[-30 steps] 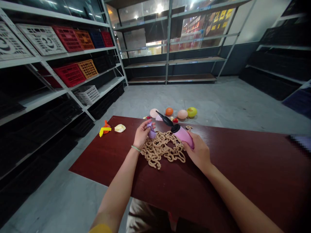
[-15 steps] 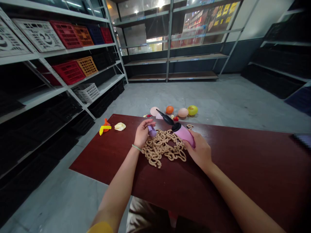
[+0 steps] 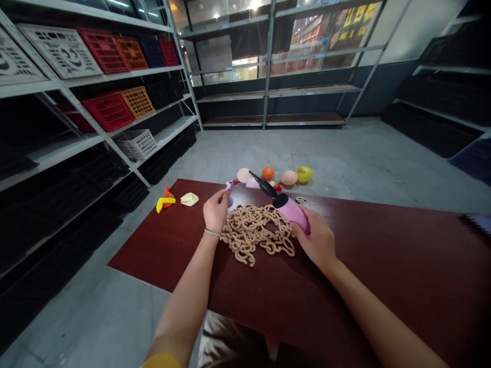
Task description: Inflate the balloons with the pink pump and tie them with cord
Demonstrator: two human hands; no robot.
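My left hand (image 3: 215, 210) is closed in a pinch on a small purple balloon (image 3: 229, 187), whose neck pokes up above my fingers. My right hand (image 3: 318, 240) grips a pink hand pump (image 3: 294, 213) with a black nozzle (image 3: 264, 186) pointing up and to the left. Between both hands a pile of beige linked chain pieces (image 3: 255, 232) lies on the dark red table (image 3: 383, 276).
Inflated balloons (image 3: 288, 177) in peach, orange and yellow-green sit on the floor beyond the table's far edge. Yellow and orange limp balloons (image 3: 165, 201) lie on the floor to the left. Metal shelves with coloured crates (image 3: 107, 110) line the left wall.
My left hand has turned and lifted slightly, so the purple balloon now shows only above my fingers. The pump nozzle has tilted up a little.
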